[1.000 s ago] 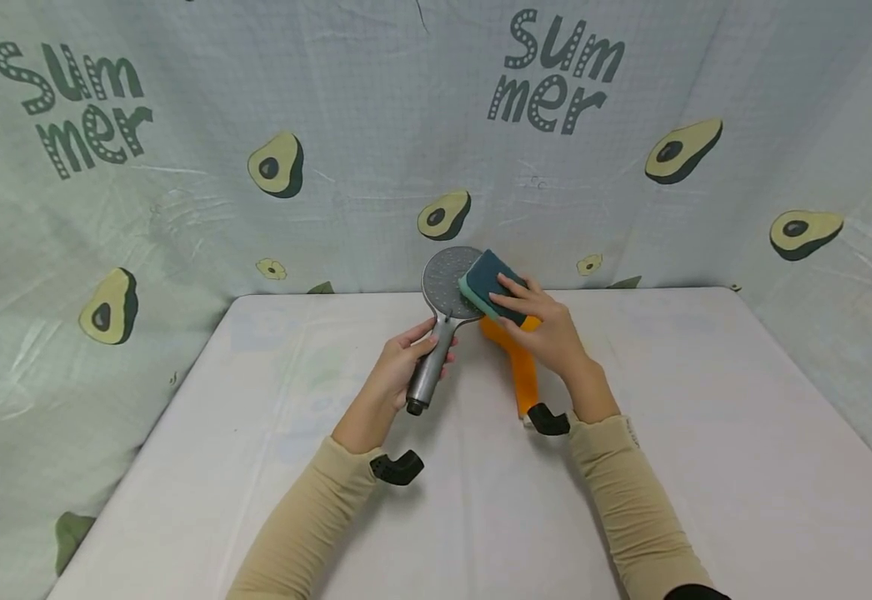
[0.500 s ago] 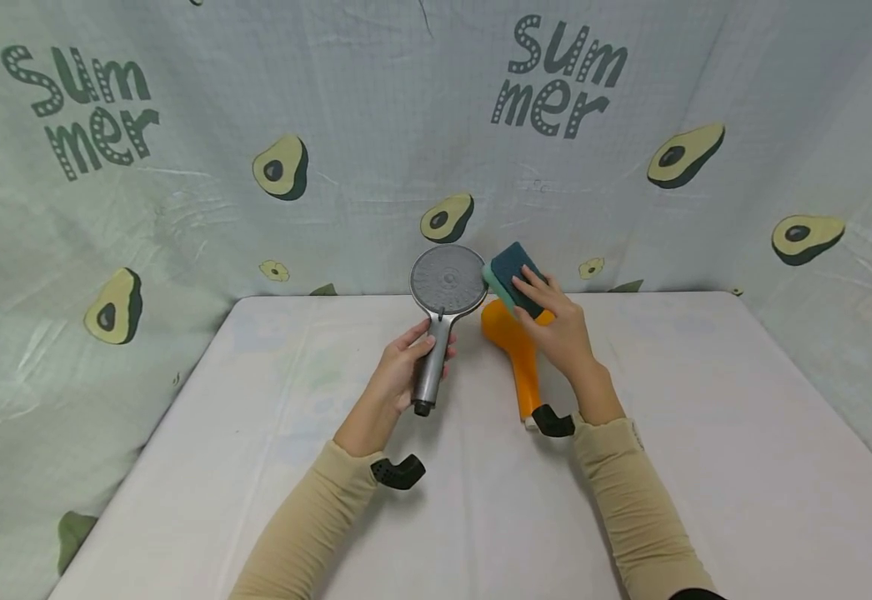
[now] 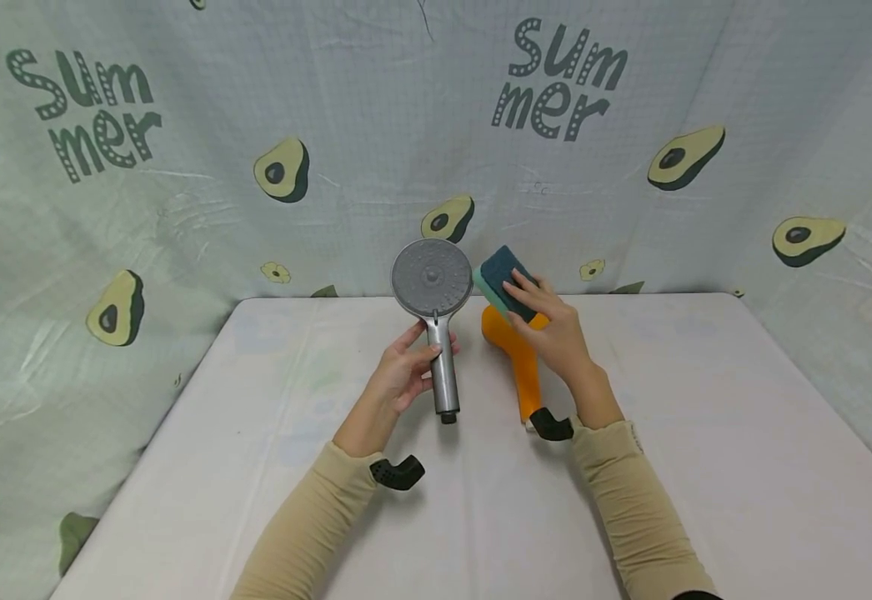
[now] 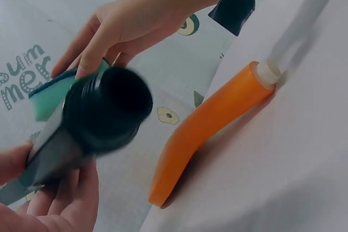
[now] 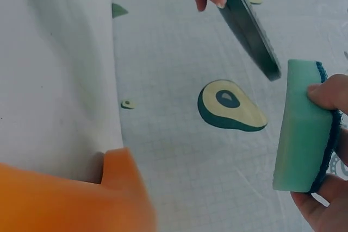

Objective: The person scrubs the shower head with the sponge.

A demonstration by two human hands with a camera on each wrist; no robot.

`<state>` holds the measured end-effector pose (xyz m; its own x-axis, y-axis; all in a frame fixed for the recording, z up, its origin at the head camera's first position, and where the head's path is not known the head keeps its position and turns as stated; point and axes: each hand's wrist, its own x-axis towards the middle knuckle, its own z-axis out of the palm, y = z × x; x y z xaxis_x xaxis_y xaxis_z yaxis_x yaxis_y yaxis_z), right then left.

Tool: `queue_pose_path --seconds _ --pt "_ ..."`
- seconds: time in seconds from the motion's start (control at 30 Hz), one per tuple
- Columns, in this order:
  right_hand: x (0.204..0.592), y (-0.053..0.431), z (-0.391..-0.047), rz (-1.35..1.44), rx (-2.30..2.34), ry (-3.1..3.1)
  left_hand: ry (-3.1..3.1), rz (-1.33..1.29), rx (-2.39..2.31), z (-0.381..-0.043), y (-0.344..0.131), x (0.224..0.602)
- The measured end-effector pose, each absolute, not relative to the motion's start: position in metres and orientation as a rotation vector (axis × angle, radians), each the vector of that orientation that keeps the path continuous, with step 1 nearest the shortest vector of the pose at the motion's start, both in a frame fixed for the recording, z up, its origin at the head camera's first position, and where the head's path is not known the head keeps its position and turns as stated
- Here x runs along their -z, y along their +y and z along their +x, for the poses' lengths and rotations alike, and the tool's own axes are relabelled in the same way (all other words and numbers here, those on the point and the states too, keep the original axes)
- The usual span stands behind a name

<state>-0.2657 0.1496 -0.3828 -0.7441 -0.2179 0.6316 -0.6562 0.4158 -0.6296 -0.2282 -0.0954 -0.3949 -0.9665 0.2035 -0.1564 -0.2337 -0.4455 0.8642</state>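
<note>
A grey shower head [image 3: 432,277] is held up by its handle in my left hand [image 3: 404,367], its round nozzle face towards the head camera. The handle's dark threaded end [image 4: 117,101] points at the left wrist camera. My right hand [image 3: 556,329] grips a sponge [image 3: 507,282] with a dark blue scouring side and a light green foam side. In the right wrist view the green foam [image 5: 299,129] faces the shower head across a small gap. Below the right hand, an orange shower head [image 3: 523,367] with a white threaded end lies on the table, its head partly hidden.
The white table [image 3: 361,517] reaches back to a hanging curtain [image 3: 361,108] printed with avocados, flowers and lettering. Dark wrist cameras [image 3: 398,473] stick out from both sleeves.
The grey shower head has moved left and turned upright, its handle end swinging right. The sponge has come off its face, first moving right and up, then slightly back left.
</note>
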Motion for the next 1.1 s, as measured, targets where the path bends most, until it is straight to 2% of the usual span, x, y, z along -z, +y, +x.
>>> queue_pose_path --seconds 0.73,1.1 --pt "0.382 0.143 -0.261 0.852 -1.271 -2.282 1.488 -0.039 -2.709 -0.232 -0.099 0.397" --pt "0.385 0.128 -0.259 1.060 -1.265 -2.298 1.241 -0.095 -2.867 -0.235 -0.103 0.399"
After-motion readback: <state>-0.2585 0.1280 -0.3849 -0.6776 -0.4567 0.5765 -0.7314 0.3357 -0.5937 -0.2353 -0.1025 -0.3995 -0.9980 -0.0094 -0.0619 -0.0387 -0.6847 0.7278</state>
